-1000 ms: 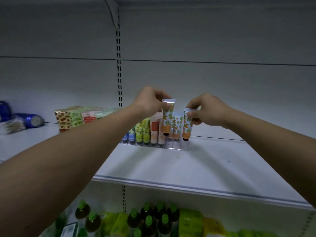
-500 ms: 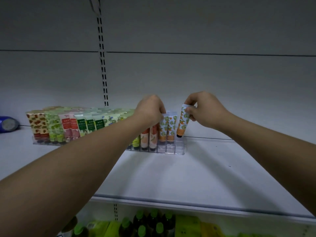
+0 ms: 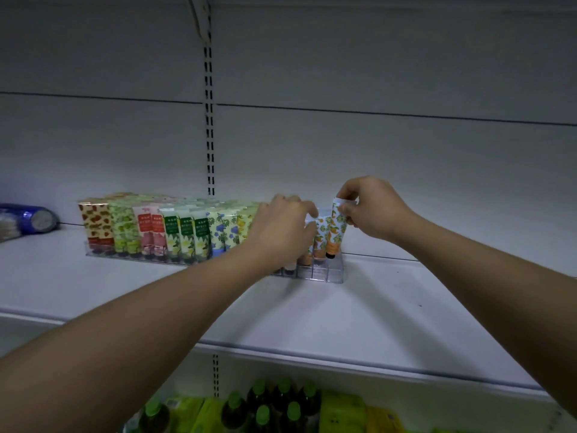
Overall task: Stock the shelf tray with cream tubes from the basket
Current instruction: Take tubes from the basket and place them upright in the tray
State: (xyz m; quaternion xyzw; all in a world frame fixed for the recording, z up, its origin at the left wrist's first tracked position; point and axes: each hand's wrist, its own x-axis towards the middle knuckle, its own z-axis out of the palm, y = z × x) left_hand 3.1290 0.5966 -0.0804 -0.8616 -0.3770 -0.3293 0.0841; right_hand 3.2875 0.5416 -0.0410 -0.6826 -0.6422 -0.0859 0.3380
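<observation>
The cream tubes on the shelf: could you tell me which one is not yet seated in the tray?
The orange-patterned tube pinched by the right hand, tilted above the clear tray's right end.

Both bare forearms extend forward and upward. Left hand back-up, fingers bent downward; whether it holds anything cannot be told. Right hand fingers pinch a cream tube by its top end.

Both forearms are bare, with no sleeves, rings or watch showing.
</observation>
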